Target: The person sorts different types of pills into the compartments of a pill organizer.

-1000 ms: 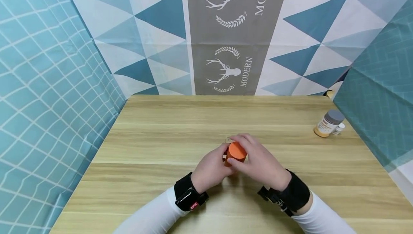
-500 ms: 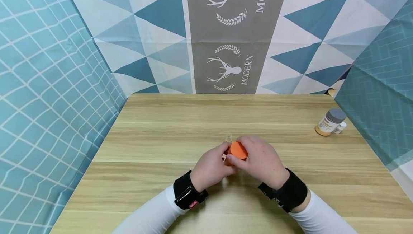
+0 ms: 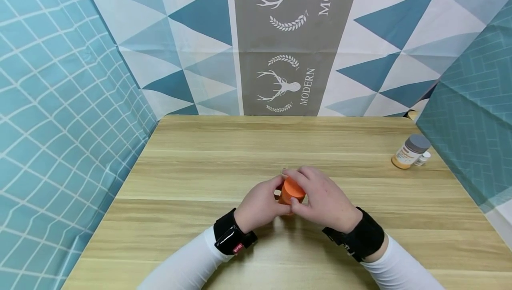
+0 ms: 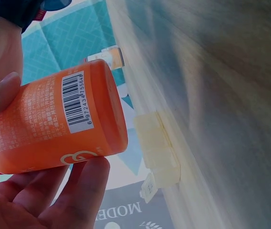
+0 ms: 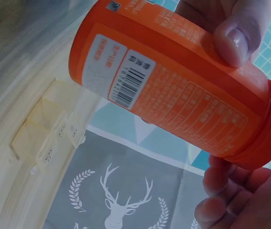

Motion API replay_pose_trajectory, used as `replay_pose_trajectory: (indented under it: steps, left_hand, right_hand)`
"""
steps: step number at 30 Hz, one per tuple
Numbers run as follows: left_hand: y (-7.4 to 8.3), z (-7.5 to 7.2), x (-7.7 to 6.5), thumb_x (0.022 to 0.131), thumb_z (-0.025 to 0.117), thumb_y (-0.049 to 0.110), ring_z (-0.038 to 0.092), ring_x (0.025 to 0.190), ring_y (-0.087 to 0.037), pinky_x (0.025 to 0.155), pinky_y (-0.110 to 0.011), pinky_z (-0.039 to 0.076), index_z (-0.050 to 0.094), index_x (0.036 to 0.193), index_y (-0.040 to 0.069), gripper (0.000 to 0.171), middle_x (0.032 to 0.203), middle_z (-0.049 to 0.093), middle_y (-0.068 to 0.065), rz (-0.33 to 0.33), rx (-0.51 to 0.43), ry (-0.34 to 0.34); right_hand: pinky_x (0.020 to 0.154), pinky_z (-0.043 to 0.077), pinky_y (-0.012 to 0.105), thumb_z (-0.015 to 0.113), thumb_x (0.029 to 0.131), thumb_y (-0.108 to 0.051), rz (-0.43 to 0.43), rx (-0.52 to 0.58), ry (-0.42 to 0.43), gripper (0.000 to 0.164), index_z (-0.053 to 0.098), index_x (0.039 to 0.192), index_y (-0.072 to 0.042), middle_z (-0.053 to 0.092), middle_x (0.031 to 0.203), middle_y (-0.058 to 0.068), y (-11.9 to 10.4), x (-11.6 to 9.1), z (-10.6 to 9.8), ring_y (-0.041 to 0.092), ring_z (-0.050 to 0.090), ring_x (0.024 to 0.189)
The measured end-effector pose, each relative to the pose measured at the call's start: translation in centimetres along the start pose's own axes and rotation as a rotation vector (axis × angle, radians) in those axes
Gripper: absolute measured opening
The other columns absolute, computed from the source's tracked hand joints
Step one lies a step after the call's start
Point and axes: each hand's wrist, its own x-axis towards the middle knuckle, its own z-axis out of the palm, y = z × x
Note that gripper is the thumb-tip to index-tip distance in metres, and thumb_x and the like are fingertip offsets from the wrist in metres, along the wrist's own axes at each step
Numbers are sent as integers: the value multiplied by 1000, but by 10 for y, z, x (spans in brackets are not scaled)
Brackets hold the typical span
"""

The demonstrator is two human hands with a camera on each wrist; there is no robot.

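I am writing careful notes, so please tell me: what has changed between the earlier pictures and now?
The right hand shifted at the orange cap: its thumb moved rightward, its fingers reach farther left than half a second ago. Nothing was visibly picked up or put down. The left hand still grips the orange bottle; the grey-lidded jar stays at right.

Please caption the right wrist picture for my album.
Left fingers and right fingers grip an orange cylindrical plastic bottle; beyond, a translucent yellow plastic box sits on the wooden table.
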Motion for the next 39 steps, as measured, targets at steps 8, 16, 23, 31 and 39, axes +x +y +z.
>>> replay_pose_trajectory:
  steps: [8, 16, 23, 31, 39]
  left_hand:
    - [0, -2, 1, 80, 82, 24, 63, 94, -10, 80, -24, 52, 58, 120, 24, 47, 108, 64, 11, -16, -3, -11]
    - [3, 1, 1, 77, 81, 27, 59, 80, -7, 72, -24, 48, 60, 111, 24, 40, 99, 64, 14, 13, 106, 22]
    - [3, -1, 0, 79, 81, 22, 63, 91, -9, 77, -21, 52, 58, 116, 25, 44, 107, 63, 11, -11, -10, -1]
    - [4, -5, 1, 78, 80, 14, 66, 93, -10, 77, -23, 53, 57, 117, 24, 46, 110, 63, 9, -31, -90, -24]
    - [3, -5, 1, 79, 80, 21, 64, 96, -11, 81, -24, 52, 57, 120, 25, 47, 109, 63, 10, -30, -39, -16]
  right_hand:
    - [84, 52, 36, 68, 87, -39, 92, 32, -28, 62, 52, 142, -15, 58, 126, 4, 0, -2, -1, 18, 58, 105]
    - [56, 41, 23, 72, 80, -63, 289, 11, -4, 55, 62, 106, -16, 54, 88, -7, -8, -1, 9, 9, 47, 71]
    - [63, 43, 23, 73, 84, -43, 169, 25, 14, 49, 63, 122, -13, 55, 97, -5, -7, -1, 4, 9, 47, 81]
    - [77, 47, 27, 67, 80, -25, 78, 87, 2, 57, 57, 134, -10, 57, 113, -3, -6, 0, 0, 11, 47, 98]
    - [89, 48, 35, 67, 83, -28, 57, 114, 7, 54, 56, 133, -11, 58, 129, 0, -4, -1, -1, 16, 50, 113]
